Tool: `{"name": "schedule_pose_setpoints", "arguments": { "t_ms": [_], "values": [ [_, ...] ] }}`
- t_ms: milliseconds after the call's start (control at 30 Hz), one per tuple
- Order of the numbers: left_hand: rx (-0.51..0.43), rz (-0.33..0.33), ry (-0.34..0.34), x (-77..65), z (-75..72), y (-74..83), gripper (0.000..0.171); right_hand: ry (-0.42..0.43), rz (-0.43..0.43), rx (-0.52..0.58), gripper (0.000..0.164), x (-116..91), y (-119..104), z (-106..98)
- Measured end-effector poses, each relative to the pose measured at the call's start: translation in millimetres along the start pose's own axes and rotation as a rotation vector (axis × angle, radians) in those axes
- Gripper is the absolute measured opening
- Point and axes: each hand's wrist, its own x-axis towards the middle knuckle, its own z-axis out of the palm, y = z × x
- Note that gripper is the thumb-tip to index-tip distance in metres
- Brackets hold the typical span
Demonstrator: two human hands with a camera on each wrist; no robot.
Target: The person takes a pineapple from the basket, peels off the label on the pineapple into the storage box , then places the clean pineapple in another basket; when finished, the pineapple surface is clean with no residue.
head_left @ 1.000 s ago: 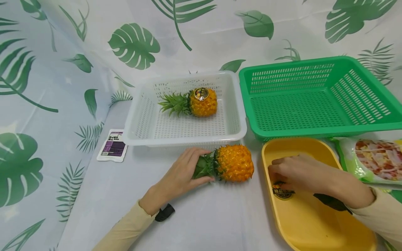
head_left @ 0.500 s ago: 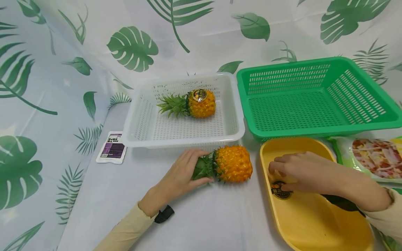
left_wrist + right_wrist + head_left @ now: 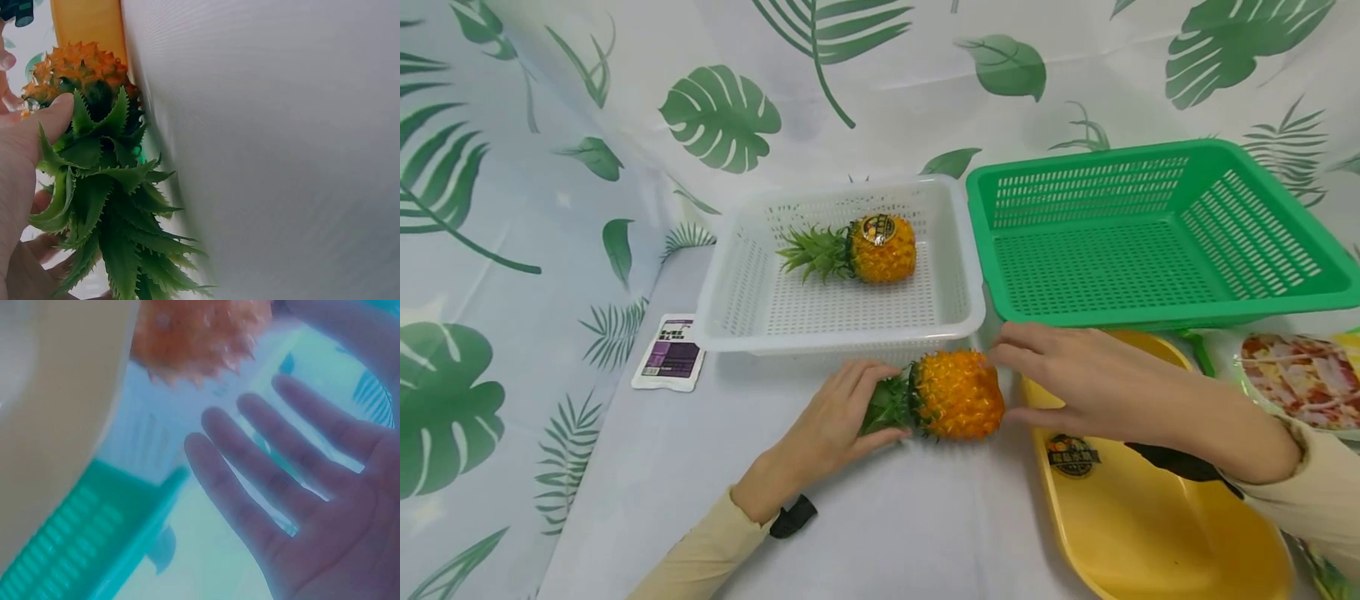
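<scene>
A small orange pineapple (image 3: 958, 396) with a green leafy crown lies on its side on the white tabletop. Around its crown curl the fingers and thumb of my left hand (image 3: 827, 437); the left wrist view shows the thumb along the top of the leaves (image 3: 112, 206). My right hand (image 3: 1097, 383) hovers by the fruit's rounded end, over the edge of a yellow tray (image 3: 1180, 525). Its fingers are spread and hold nothing in the right wrist view. A round black sticker (image 3: 1072, 456) is on the tray's inner left side.
Behind, a white basket (image 3: 842, 339) holds a second pineapple (image 3: 883, 254) bearing a sticker. A green basket (image 3: 1120, 258) stands to its right. One purple-and-white packet (image 3: 670, 352) lies at left, and a food bag (image 3: 1288, 375) at right.
My right hand has risen from near the sticker in the yellow tray and moved left to the pineapple's end, its fingers opening. The left hand keeps its grip on the crown.
</scene>
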Motion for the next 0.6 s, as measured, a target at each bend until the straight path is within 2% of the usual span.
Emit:
{"name": "schedule_pose_setpoints", "arguments": {
  "t_ms": [133, 333, 500, 600],
  "values": [
    [0.004, 0.009, -0.005, 0.0, -0.3, 1.2, 0.069, -0.037, -0.005, 0.057, 0.060, 7, -2, 7],
    [0.041, 0.033, -0.005, -0.4, -0.4, 2.9, 0.066, -0.053, -0.039, 0.080, 0.075, 12, -3, 14],
    [0.062, 0.045, 0.006, -1.2, -0.4, 2.9, 0.066, -0.106, -0.025, 0.092, 0.079, 18, -3, 14],
    [0.069, 0.054, 0.007, -1.3, -0.6, 3.0, 0.066, -0.159, 0.007, 0.136, 0.078, 21, -3, 15]
  ]
}}
